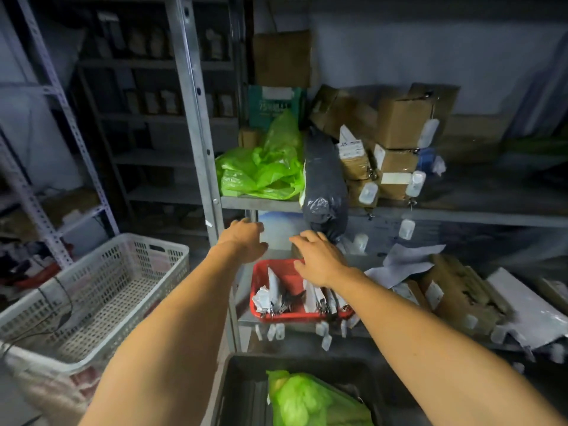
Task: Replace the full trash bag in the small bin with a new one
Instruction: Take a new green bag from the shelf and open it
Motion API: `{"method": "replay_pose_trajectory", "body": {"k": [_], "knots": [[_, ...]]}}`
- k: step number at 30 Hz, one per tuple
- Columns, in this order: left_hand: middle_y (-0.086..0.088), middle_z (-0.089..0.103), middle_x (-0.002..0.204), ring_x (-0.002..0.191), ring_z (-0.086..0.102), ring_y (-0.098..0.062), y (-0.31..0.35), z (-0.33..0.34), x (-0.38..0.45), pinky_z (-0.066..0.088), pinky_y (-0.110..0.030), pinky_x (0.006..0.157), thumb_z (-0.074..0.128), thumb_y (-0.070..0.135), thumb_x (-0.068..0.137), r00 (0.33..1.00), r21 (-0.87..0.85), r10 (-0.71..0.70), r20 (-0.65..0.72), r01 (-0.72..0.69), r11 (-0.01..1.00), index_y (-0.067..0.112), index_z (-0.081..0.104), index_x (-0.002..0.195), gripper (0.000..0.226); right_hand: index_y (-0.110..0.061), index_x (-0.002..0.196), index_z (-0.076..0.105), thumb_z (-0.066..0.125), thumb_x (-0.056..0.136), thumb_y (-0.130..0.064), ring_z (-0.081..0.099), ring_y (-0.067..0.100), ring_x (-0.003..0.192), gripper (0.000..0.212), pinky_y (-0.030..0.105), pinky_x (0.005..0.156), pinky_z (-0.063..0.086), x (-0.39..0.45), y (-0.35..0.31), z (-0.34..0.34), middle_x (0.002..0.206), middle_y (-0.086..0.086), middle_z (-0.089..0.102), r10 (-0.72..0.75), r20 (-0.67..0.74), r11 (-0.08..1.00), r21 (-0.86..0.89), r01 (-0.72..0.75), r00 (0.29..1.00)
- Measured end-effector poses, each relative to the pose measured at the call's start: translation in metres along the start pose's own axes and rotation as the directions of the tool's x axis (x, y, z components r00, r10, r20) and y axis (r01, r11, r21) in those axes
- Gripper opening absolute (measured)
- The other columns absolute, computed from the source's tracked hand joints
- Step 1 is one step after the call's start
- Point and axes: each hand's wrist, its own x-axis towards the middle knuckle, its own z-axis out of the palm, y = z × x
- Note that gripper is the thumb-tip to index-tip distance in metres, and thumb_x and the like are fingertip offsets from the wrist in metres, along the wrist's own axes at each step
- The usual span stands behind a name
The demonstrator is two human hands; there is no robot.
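Observation:
A dark bin (242, 392) stands at the bottom of the view with a full green trash bag (310, 401) inside it. Loose green plastic bags (261, 167) lie piled on the metal shelf (261, 202) above. A black bundle of bags (324, 186) leans on that shelf's edge. Both my arms reach forward under that shelf. My left hand (244, 239) hovers with relaxed fingers near the shelf post and holds nothing. My right hand (316, 259) is spread over the red basket (261, 299), also holding nothing.
The red basket holds papers and clips on the lower shelf. Cardboard boxes (399, 124) with tagged bottles crowd the upper shelf at right. A white perforated crate (101, 290) sits at left on a sack. More shelving stands behind at left.

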Motion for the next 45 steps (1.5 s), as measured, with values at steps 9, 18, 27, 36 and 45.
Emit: {"method": "replay_pose_trajectory", "body": {"k": [9, 18, 27, 36, 45], "knots": [[-0.012, 0.051, 0.127, 0.12, 0.047, -0.036, -0.009, -0.043, -0.005, 0.047, -0.048, 0.096, 0.057, 0.036, 0.087, 0.997, 0.026, -0.045, -0.061, 0.047, 0.999, 0.018, 0.051, 0.132, 0.049, -0.021, 0.146, 0.038, 0.058, 0.088, -0.022, 0.033, 0.033, 0.135, 0.061, 0.046, 0.109, 0.037, 0.018, -0.028, -0.024, 0.148, 0.009, 0.035, -0.118, -0.052, 0.991, 0.053, 0.121, 0.992], [-0.014, 0.046, 0.134, 0.125, 0.044, -0.036, -0.024, -0.064, 0.046, 0.047, -0.046, 0.096, 0.06, 0.028, 0.088, 0.992, 0.026, 0.094, -0.085, -0.092, 0.995, 0.014, 0.043, 0.141, 0.057, -0.02, 0.145, 0.038, 0.059, 0.088, -0.024, 0.03, 0.034, 0.136, 0.061, 0.045, 0.11, 0.036, 0.062, -0.045, -0.022, 0.146, 0.012, 0.033, -0.022, -0.096, 1.0, 0.018, 0.024, 0.995], [-0.021, 0.026, 0.153, 0.142, 0.026, -0.04, -0.061, -0.053, 0.116, 0.033, -0.046, 0.113, 0.066, 0.015, 0.083, 0.978, 0.114, 0.206, -0.046, -0.199, 0.973, 0.015, 0.031, 0.147, 0.073, -0.02, 0.147, 0.036, 0.055, 0.089, -0.022, 0.023, 0.032, 0.14, 0.062, 0.045, 0.114, 0.031, 0.107, -0.051, -0.021, 0.153, 0.011, 0.027, 0.104, -0.14, 0.994, -0.022, -0.108, 0.985], [-0.024, 0.056, 0.121, 0.113, 0.055, -0.044, -0.071, -0.033, 0.124, 0.047, -0.047, 0.093, 0.056, -0.004, 0.084, 0.973, 0.091, 0.213, -0.092, -0.205, 0.975, 0.003, 0.052, 0.126, 0.043, -0.016, 0.145, 0.038, 0.057, 0.088, -0.021, 0.029, 0.032, 0.136, 0.061, 0.042, 0.113, 0.032, 0.116, -0.053, -0.017, 0.148, 0.01, 0.033, 0.146, -0.151, 0.986, -0.058, -0.156, 0.978], [-0.015, 0.065, 0.104, 0.095, 0.063, -0.038, -0.077, -0.047, 0.091, 0.044, -0.039, 0.069, 0.052, 0.007, 0.087, 0.979, 0.144, 0.116, -0.168, -0.092, 0.985, 0.009, 0.064, 0.106, 0.022, -0.015, 0.145, 0.037, 0.056, 0.089, -0.018, 0.034, 0.032, 0.131, 0.06, 0.043, 0.106, 0.039, 0.11, -0.064, -0.03, 0.143, 0.011, 0.038, 0.084, -0.226, 0.993, -0.056, -0.099, 0.971]]}}
